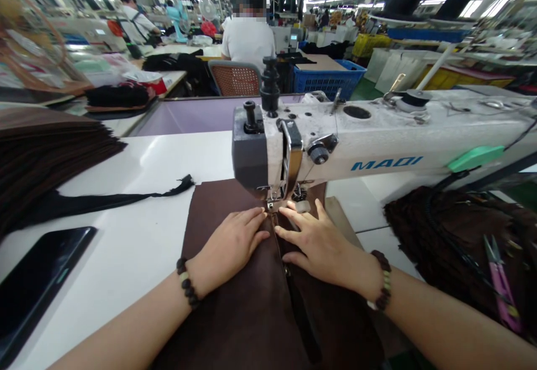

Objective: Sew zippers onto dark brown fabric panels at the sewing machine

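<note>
A brown fabric piece (235, 303) lies on the white table under the head of a white sewing machine (377, 141). My left hand (229, 247) rests flat on the fabric left of the seam, fingers stretched toward the presser foot (271, 205). Right of the seam, my right hand (321, 241) presses the fabric with fingers spread, fingertips close to the needle. A dark strip (300, 308) runs along the seam between the hands. Both wrists wear bead bracelets.
A stack of dark brown fabric (46, 152) sits at the left, with a black strip (126, 198) trailing from it. A black phone (37, 280) lies at the near left. Pink snips (501, 283) rest on a dark pile (461, 247) at the right. A seated person (247, 34) works beyond.
</note>
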Demonstrator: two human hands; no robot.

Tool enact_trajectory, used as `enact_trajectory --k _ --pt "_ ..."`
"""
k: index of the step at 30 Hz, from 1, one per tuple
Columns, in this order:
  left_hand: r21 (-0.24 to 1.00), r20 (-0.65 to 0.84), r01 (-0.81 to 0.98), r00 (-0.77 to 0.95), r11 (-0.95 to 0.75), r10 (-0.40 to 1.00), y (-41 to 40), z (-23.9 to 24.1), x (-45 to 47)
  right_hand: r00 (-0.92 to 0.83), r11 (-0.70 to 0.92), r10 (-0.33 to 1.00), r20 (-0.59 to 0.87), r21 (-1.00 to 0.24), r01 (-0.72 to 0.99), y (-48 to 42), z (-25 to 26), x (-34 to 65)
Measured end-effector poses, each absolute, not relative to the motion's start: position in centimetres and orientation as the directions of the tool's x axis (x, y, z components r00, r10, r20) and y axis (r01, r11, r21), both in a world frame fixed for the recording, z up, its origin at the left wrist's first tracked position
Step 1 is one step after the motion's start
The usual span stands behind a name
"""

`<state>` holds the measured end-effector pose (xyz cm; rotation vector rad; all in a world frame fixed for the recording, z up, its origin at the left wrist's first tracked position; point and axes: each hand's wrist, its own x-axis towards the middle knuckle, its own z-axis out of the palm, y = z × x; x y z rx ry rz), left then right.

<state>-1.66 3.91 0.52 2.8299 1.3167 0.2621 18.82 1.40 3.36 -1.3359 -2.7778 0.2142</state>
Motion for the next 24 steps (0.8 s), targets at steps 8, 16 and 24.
enact_trajectory --k 8,16,24 --pt "0.021 0.092 0.743 0.664 -0.669 0.742 5.6 -0.3 -1.7 -0.624 0.612 0.780 -0.050 -0.151 0.776 1.5 3.5 19.0" --pt "0.024 0.058 0.756 0.653 -0.655 0.755 5.9 0.3 -1.5 -0.634 0.624 0.772 -0.041 -0.138 0.769 1.5 3.5 18.9" --pt "-0.029 0.088 0.744 0.667 -0.668 0.739 5.8 -0.4 -2.1 -0.638 0.628 0.769 -0.032 -0.144 0.764 1.3 3.2 19.1"
